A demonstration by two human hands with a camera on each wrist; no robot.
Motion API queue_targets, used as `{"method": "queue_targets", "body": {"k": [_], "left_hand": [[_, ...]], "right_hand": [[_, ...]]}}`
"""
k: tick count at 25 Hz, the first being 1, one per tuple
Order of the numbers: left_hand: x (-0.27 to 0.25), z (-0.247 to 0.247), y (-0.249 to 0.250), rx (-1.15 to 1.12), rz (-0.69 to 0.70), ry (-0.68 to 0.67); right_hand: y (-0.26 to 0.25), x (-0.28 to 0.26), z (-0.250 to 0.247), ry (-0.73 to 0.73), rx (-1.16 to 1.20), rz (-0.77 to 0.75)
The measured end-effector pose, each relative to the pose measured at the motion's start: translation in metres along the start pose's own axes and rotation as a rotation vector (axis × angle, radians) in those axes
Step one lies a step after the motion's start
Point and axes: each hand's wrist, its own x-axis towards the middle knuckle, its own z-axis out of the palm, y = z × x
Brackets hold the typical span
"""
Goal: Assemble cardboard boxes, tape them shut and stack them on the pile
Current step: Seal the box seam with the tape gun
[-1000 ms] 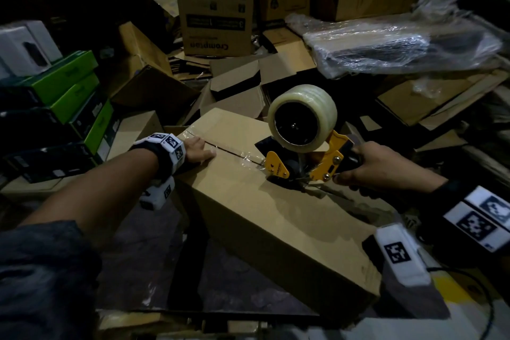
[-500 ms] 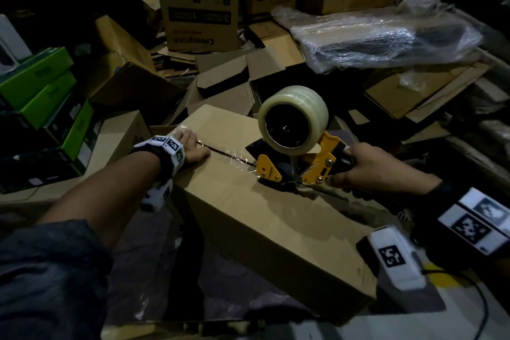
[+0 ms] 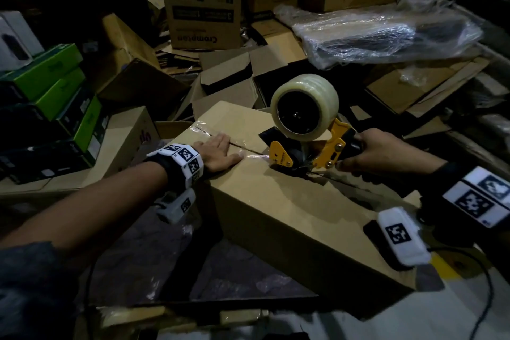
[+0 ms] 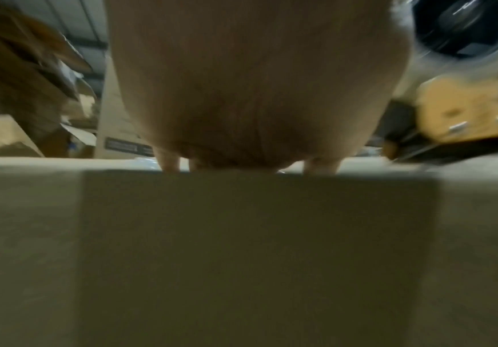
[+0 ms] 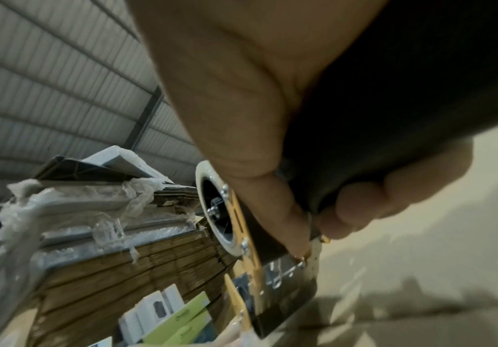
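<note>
My left hand [image 4: 256, 82] fills the left wrist view, hiding most of its own fingers, and the tape dispenser [image 4: 464, 112] there is blurred and cut by the right edge. From my right wrist, my palm covers the dispenser's handle [image 5: 375, 140].

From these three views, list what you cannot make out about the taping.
- Head view: the seam under the tape dispenser is hidden by its body and shadow.
- Left wrist view: the left hand fills the frame, hiding its fingertips; the cardboard box is blurred.
- Right wrist view: the right hand covers the handle.
</note>
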Motion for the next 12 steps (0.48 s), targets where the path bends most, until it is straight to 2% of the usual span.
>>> {"method": "queue_targets", "body": {"k": [12], "left_hand": [[0.001,0.018,-0.004,-0.029,-0.023,0.118]], "right_hand": [[0.029,-0.023,-0.031,-0.062,0.101,-0.030]]}}
